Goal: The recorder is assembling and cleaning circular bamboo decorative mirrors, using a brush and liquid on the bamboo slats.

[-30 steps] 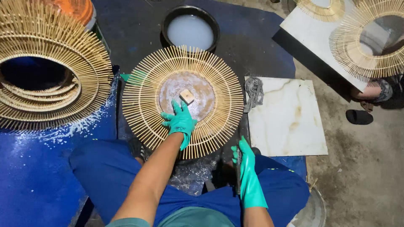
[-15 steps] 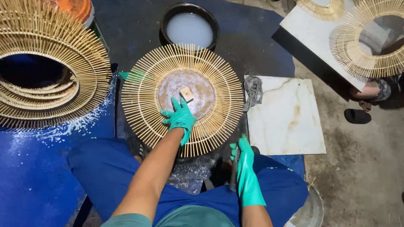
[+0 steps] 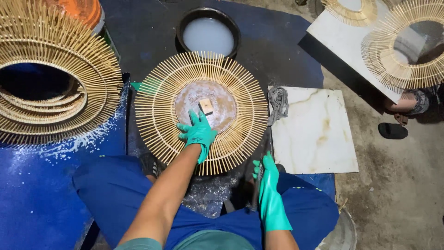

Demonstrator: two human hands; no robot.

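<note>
My left hand (image 3: 199, 132), in a green glove, lies flat with its grip spread on the inner edge of the bamboo-stick sunburst ring (image 3: 201, 111), fingertips touching the round brown centre disc (image 3: 218, 99). A small wooden block (image 3: 206, 106) sits on that disc just beyond my fingertips, touching or nearly so, I cannot tell which. The ring lies flat on the dark floor mat (image 3: 148, 28) right ahead of my knees in blue shorts (image 3: 115, 194). My right hand (image 3: 268, 180), also gloved, is near my right knee, at the ring's near-right edge; its grip looks curled round a dark thin tool (image 3: 255, 187), but I cannot tell how tight. Beyond the left grip, past the ring, stands a black bowl of milky white liquid (image 3: 208, 34). Right of the ring lies a grey rag (image 3: 277, 103), touching a white marble tile (image 3: 314, 132). Far left of the left grip sits a stack of finished rings (image 3: 55, 78). Far right, another person's foot (image 3: 411, 104) by a black sandal (image 3: 393, 131), more rings (image 3: 407, 46) on a white board (image 3: 342, 41).
</note>
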